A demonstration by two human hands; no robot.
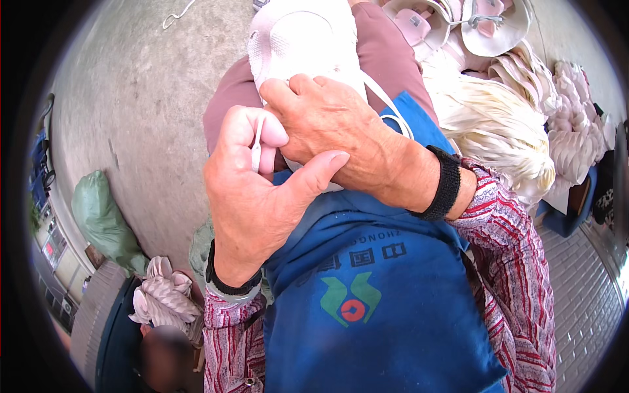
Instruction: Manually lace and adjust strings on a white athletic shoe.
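Curling our left fingers (240,131) round a white lace (257,145), we can't tell what our right fingers (278,95) grip. Just beyond them sits a white shoe (304,39); leftward, concrete floor (157,111) and a green sack (101,213), contents hidden.

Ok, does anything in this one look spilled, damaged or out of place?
One oddity: a loose white cord lies on the concrete floor at upper left, apart from the stacked white uppers. I see no spill, nor clear damage to the overexposed white shoe upper.
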